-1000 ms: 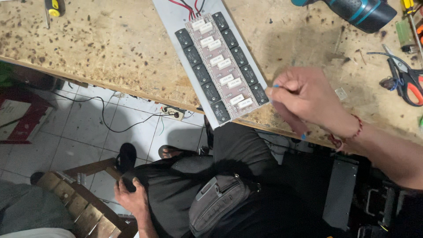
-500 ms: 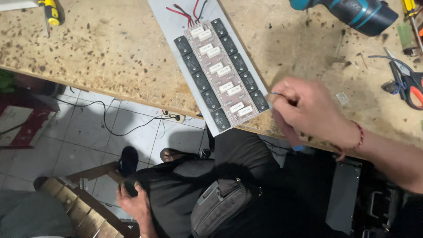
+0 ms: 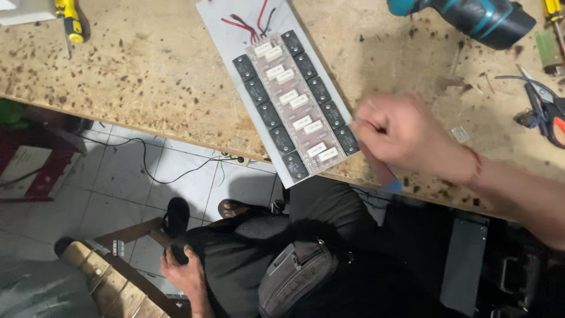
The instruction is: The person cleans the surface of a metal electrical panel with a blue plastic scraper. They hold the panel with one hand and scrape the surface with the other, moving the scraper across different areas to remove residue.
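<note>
The circuit board [image 3: 291, 97] lies flat on the tabletop [image 3: 147, 70]. The right hand [image 3: 412, 138], just beside the board's lower corner, pinches a thin blue tool [image 3: 388, 181]. The left hand [image 3: 182, 274] rests below the board, fingers curled around something dark. The board looks stiff, light and fragile; hold its edges.

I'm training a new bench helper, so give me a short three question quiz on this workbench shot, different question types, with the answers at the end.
1. True or false: the right hand is at the right edge of the circuit board.
2. Multiple choice: where is the left hand? A) on the board B) down by the lap, below the workbench C) on the teal drill
3. Fill in: the wires at the board's far end are black and ____.

Key:
1. True; it grips a thin blue-ended tool, blurred.
2. B
3. red
</note>
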